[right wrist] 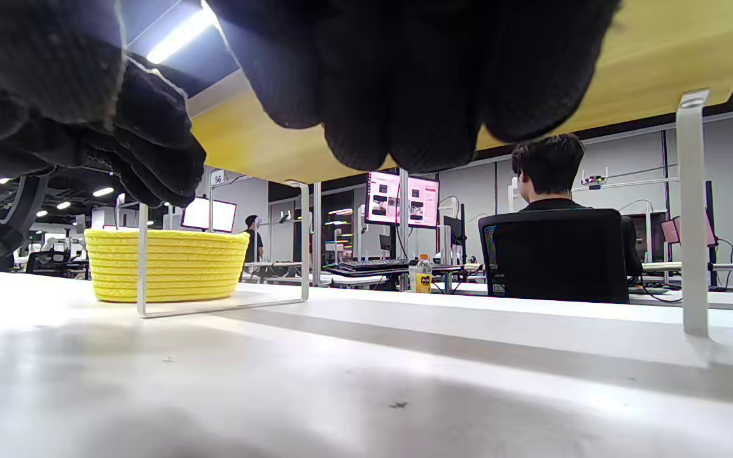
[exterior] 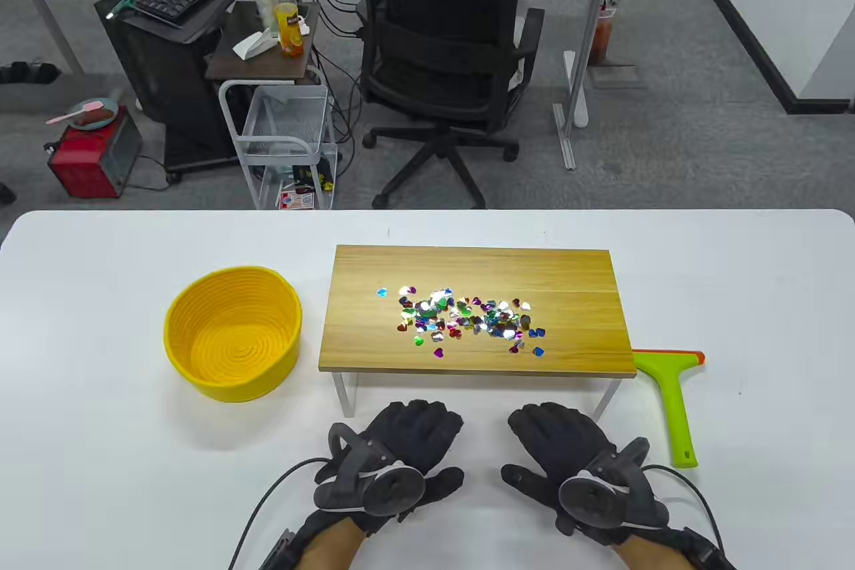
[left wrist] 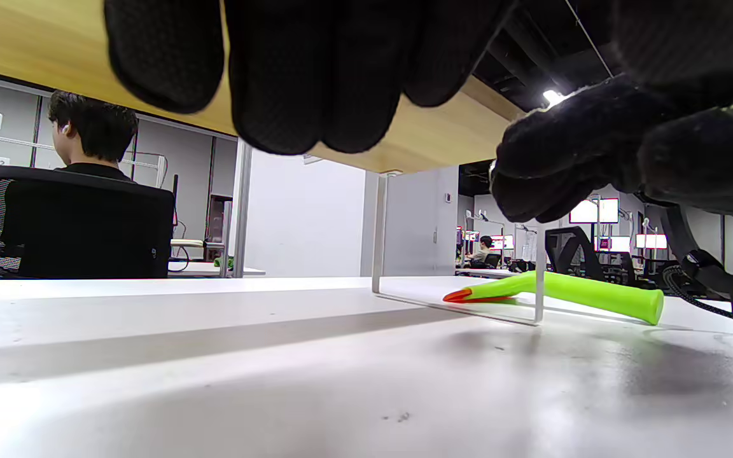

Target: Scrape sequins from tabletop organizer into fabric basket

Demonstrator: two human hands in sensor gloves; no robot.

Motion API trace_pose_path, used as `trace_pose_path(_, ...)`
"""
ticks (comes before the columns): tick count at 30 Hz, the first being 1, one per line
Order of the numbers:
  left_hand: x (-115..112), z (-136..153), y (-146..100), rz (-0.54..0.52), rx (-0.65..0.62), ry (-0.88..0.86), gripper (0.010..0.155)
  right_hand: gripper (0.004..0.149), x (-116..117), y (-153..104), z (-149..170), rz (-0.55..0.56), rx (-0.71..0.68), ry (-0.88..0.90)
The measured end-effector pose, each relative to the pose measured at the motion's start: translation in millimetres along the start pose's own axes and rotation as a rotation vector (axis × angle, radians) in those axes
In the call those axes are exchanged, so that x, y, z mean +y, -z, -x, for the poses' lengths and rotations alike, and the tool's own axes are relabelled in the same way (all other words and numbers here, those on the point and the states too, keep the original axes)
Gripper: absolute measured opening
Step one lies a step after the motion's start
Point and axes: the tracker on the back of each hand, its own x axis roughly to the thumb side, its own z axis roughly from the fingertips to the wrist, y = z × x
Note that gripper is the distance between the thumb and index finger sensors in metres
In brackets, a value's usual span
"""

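Office floor with grey carpet, a black swivel chair and a wire cart beyond the far edge; in front of me, one white desk carrying the items listed. Item: wooden organizer, a low board on white metal legs, standing mid-desk. Item: sequins, small coloured hearts, scattered in a loose patch across the middle of the board top, none yet moved off it as far as I can see. Item: yellow fabric basket, round, upright, just beside the board's left end and apart from it, nothing visible inside. Item: green scraper with an orange blade edge, lying flat on the desk at the board's right end, its head partly tucked under the board's corner, handle pointing toward me. My left hand rests palm down on the desk near the board's front edge, fingers loosely spread, holding nothing. My right hand lies likewise, fingers relaxed and empty, near the scraper but not touching it. Step in hand, by my reckoning: the start, with no tool taken up. Next move likely calls for my right hand to reach right, grip the scraper handle, and draw the blade leftward over the board, with the basket brought under the left edge to catch the sequins.
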Motion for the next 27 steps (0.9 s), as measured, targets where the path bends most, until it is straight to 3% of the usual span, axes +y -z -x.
trace_pose_path(9,0,1,0,-0.007,0.002,-0.002,0.076,0.072,-1,0,-1,-0.007,0.003,-0.013)
trace_pose_path(17,0,2,-1,-0.015,0.007,-0.002,0.076,0.061,-30,-4,7,0.077,0.070,-0.059)
trace_pose_path(22,0,3,-1,-0.018,0.016,-0.003,0.076,0.045,-66,-8,36,-0.046,0.271,-0.117)
trace_pose_path(25,0,3,0,-0.022,0.018,-0.010,0.076,0.045,-76,-15,68,-0.184,0.425,-0.164)
trace_pose_path(27,0,3,0,-0.021,0.018,-0.010,0.076,0.047,-77,-19,86,-0.216,0.506,-0.204)
